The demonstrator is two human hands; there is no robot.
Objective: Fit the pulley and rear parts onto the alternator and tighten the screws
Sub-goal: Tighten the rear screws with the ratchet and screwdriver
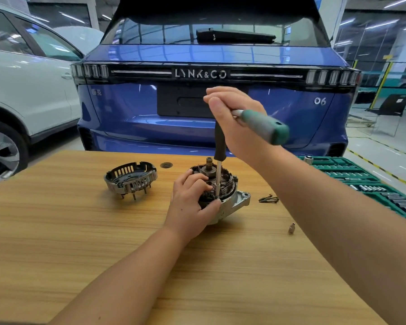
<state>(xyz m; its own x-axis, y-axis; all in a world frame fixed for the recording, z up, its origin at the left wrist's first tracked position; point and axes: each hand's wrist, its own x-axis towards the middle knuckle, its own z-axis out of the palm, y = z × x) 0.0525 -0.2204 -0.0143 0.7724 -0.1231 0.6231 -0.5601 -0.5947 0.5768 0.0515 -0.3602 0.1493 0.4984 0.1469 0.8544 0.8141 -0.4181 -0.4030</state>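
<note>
While our left hand (192,198) grips the alternator (223,195), our right hand (234,123) clasps the driver (220,165), shaft upright, tip on the rim screw beside our left fingertips.

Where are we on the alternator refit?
Early. In hand: right hand drives the ratchet driver down into the alternator body, which the left hand steadies. Left: rear cover sits apart on the table, loose screws unused. Pulley not visible.
</note>
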